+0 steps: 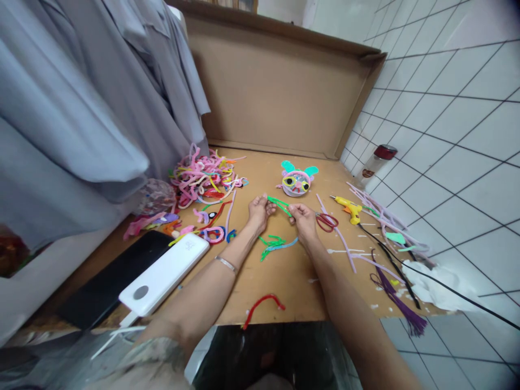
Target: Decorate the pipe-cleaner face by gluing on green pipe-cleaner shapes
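Observation:
Both hands are pinched on one green pipe cleaner (279, 204) held just above the brown cardboard work surface (284, 271). My left hand (259, 209) grips its left end and my right hand (303, 218) grips its right end. Below the hands lie bent green and blue pipe cleaner pieces (275, 245). Beyond the hands sits a small round pipe cleaner animal face (297, 181) with teal ears. Red-handled scissors (327, 221) lie right beside my right hand.
A heap of mixed pipe cleaners (205, 179) lies at the left. A yellow glue gun (348, 207) with a black cord, lilac pipe cleaners (377, 214) and a purple tassel (400, 303) are at the right. A white power bank (164, 273) and a red pipe cleaner (264, 303) lie near.

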Motion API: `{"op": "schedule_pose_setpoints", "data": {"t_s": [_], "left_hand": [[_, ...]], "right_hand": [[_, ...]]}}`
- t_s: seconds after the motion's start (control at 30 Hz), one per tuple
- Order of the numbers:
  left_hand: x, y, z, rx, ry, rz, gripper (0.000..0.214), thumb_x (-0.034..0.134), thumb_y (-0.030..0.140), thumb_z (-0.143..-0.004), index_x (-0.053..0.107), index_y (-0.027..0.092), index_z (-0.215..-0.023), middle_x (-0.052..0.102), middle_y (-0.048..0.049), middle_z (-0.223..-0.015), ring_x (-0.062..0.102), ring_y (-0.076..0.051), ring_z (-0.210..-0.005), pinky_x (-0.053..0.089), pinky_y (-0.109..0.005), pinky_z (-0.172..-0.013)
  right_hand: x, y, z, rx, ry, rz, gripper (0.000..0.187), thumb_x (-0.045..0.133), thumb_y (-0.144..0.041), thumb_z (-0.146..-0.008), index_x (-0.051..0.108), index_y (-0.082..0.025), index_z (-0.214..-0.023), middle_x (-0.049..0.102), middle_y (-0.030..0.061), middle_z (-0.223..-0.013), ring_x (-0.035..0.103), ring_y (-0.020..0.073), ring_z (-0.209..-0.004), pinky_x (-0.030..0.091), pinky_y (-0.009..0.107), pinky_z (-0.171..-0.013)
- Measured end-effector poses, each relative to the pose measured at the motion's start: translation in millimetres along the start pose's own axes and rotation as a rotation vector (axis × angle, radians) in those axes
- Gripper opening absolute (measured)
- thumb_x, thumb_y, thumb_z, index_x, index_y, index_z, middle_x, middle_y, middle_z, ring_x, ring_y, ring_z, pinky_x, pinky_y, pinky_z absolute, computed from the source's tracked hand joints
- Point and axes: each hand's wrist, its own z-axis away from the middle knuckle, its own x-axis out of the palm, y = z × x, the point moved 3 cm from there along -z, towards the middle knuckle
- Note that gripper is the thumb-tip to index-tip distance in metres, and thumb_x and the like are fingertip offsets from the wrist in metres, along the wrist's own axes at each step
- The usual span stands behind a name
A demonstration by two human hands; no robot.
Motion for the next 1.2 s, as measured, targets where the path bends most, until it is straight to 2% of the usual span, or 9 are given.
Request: {"op": "schedule_pose_setpoints", "data": {"t_s": [0.1, 0.2, 0.5, 0.7, 0.8, 0.9, 1.0, 1.1, 1.2], "left_hand": [[-1.5, 3, -1, 0.003, 0.023, 0.003, 0.025, 0.063, 0.028, -0.083, 0.047, 0.016, -0.069, 0.057, 0.0038, -0.056, 0.052, -0.005, -0.043, 0.039, -0.016, -0.046], [-2.4, 5, -2, 0.017, 0.027, -0.006, 0.023, 0.061, 0.026, -0.084, 0.047, 0.016, -0.069, 0.058, 0.0030, -0.056, 0.051, -0.005, -0.043, 0.038, -0.016, -0.046], [-1.8, 4, 2, -0.006, -0.043, -0.047, 0.025, 0.063, 0.035, -0.079, 0.048, 0.017, -0.070, 0.062, 0.0005, -0.057, 0.053, -0.008, -0.042, 0.039, -0.018, -0.044], [-4.2, 4, -4, 0.045, -0.018, -0.088, 0.011, 0.058, 0.024, -0.074, 0.048, 0.018, -0.074, 0.060, 0.0021, -0.058, 0.051, -0.009, -0.042, 0.037, -0.019, -0.046], [-5.5, 7, -3, 0.144, 0.014, -0.164, 0.010, 0.056, 0.017, -0.071, 0.050, 0.020, -0.078, 0.059, 0.0032, -0.060, 0.050, -0.009, -0.047, 0.038, -0.020, -0.050], [-4.6, 16, 5, 0.385, 0.041, -0.322, 0.012, 0.058, 0.009, -0.068, 0.056, 0.020, -0.074, 0.061, -0.0007, -0.075, 0.058, -0.013, -0.073, 0.044, -0.022, -0.067], [2.8, 21, 21, 0.561, -0.050, -0.450, 0.014, 0.066, 0.007, -0.067, 0.064, 0.020, -0.073, 0.063, -0.0044, -0.087, 0.057, -0.019, -0.094, 0.044, -0.024, -0.079], [11.2, 12, 30, 0.462, -0.200, -0.433, 0.006, 0.072, 0.017, -0.071, 0.067, 0.018, -0.074, 0.064, -0.0032, -0.076, 0.058, -0.016, -0.077, 0.043, -0.023, -0.072], [15.1, -2, 29, 0.294, -0.244, -0.334, 0.012, 0.072, 0.027, -0.075, 0.067, 0.016, -0.079, 0.065, -0.0014, -0.068, 0.054, -0.010, -0.056, 0.042, -0.022, -0.059]], "right_hand": [[-9, 1, -5, -0.006, 0.072, -0.026, 0.039, 0.072, -0.052, -0.061, 0.050, -0.021, -0.060, 0.042, -0.0091, -0.044, 0.032, 0.0048, -0.038, 0.023, 0.020, -0.039], [-14, 3, -9, 0.033, 0.073, -0.059, 0.040, 0.072, -0.053, -0.062, 0.048, -0.021, -0.060, 0.036, -0.0108, -0.041, 0.029, 0.0049, -0.037, 0.021, 0.021, -0.038], [-12, -6, -9, 0.060, -0.011, -0.256, 0.042, 0.076, -0.050, -0.061, 0.045, -0.022, -0.063, 0.047, -0.0067, -0.055, 0.043, 0.0066, -0.046, 0.035, 0.021, -0.044], [-14, -10, -10, 0.089, -0.015, -0.296, 0.045, 0.076, -0.052, -0.062, 0.042, -0.023, -0.065, 0.046, -0.0068, -0.056, 0.042, 0.0073, -0.046, 0.036, 0.022, -0.045], [-15, -10, -11, 0.110, -0.022, -0.333, 0.045, 0.075, -0.052, -0.065, 0.041, -0.023, -0.065, 0.046, -0.0073, -0.057, 0.042, 0.0071, -0.045, 0.036, 0.022, -0.045], [-16, -10, -11, 0.121, -0.017, -0.354, 0.045, 0.075, -0.051, -0.067, 0.040, -0.023, -0.065, 0.046, -0.0076, -0.057, 0.042, 0.0067, -0.045, 0.036, 0.022, -0.045], [-15, -9, -11, 0.114, -0.023, -0.331, 0.044, 0.074, -0.052, -0.066, 0.042, -0.023, -0.065, 0.046, -0.0073, -0.057, 0.042, 0.0071, -0.045, 0.036, 0.022, -0.045], [-12, -7, -9, 0.072, -0.024, -0.278, 0.045, 0.075, -0.055, -0.063, 0.044, -0.023, -0.065, 0.047, -0.0071, -0.056, 0.041, 0.0070, -0.045, 0.034, 0.022, -0.045], [-8, -6, -5, -0.025, -0.025, -0.107, 0.044, 0.072, -0.057, -0.066, 0.047, -0.022, -0.061, 0.044, -0.0074, -0.050, 0.038, 0.0070, -0.045, 0.031, 0.022, -0.046]]}}
